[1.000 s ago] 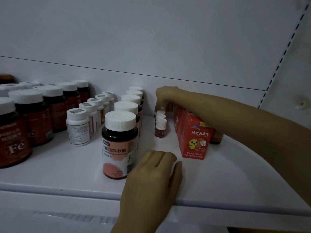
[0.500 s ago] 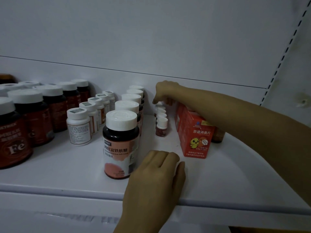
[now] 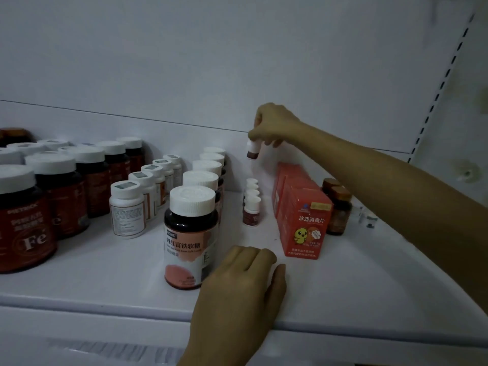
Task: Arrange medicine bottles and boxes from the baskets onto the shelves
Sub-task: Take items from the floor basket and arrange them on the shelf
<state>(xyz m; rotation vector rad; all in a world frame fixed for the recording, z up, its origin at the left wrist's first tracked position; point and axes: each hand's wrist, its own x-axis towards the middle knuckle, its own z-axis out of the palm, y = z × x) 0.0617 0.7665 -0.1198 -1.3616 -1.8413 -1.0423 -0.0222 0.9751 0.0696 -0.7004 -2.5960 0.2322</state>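
My right hand (image 3: 273, 126) pinches a small brown bottle with a white cap (image 3: 252, 151) and holds it in the air above the back of the white shelf (image 3: 343, 291). Below it stands a short row of the same small bottles (image 3: 251, 207). My left hand (image 3: 241, 289) rests on the shelf's front edge with its fingers curled under, beside a large pink-labelled bottle (image 3: 190, 239). Orange boxes (image 3: 301, 217) stand in a row to the right of the small bottles.
Rows of large dark bottles (image 3: 29, 220) and white bottles (image 3: 128, 207) fill the shelf's left half. Amber bottles (image 3: 339, 210) and a small vial (image 3: 368, 220) stand behind my right forearm. The shelf's back wall is close behind.
My right hand has lifted a small bottle up from the back of the row. My left hand has stayed on the shelf edge.
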